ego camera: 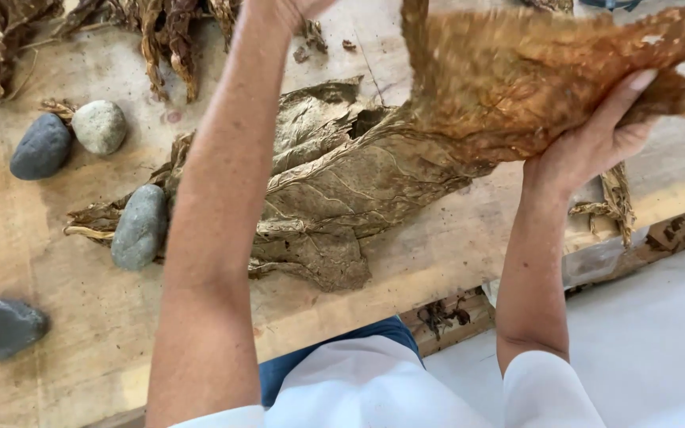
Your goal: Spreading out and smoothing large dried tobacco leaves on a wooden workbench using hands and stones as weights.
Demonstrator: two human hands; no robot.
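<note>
A large dried leaf point(533, 79) is held up above the wooden table point(65, 333), its edge pinched by the right hand point(596, 143). The left hand point(291, 9) is cropped; its fingers cannot be told. Spreading appears underway; a gentle, even pull is called for.

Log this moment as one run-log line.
right hand: grips raised brown leaf | left hand: out of frame | table: leaf pile, four stones

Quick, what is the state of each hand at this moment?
Left hand: mostly out of frame at the top; grip cannot be told.
Right hand: closed on the raised brown dried leaf.
</note>
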